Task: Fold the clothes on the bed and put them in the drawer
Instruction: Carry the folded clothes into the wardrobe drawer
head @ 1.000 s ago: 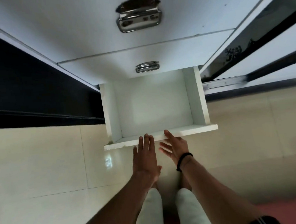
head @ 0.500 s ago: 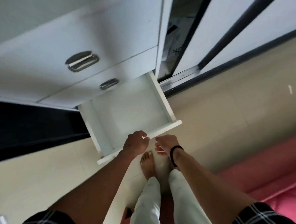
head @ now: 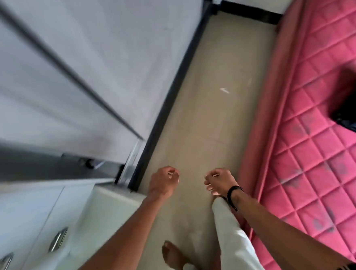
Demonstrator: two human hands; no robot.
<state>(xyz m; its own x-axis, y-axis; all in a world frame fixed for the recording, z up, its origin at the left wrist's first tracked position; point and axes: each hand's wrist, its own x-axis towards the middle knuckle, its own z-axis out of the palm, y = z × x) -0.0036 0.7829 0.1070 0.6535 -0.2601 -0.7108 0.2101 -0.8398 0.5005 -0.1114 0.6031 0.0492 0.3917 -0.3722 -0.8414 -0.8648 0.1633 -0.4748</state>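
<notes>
The view is blurred by motion. My left hand (head: 163,183) and my right hand (head: 219,181) hang in the air over the floor, fingers loosely curled, holding nothing. A black band circles my right wrist. The white drawer (head: 106,205) stands pulled out at the lower left, just left of my left forearm, and its inside is mostly hidden. A dark garment (head: 354,109) lies on the pink quilted bed (head: 322,156) at the right edge, well away from both hands.
Closed white drawer fronts with metal handles (head: 58,239) sit at the lower left. Tall sliding wardrobe doors (head: 63,79) fill the left. A strip of beige tiled floor (head: 203,112) runs between wardrobe and bed. My legs in white trousers stand below the hands.
My view has swung right from the open drawer toward the bed. Both hands left the drawer's front edge and curled loosely. The dark garment on the bed came into sight.
</notes>
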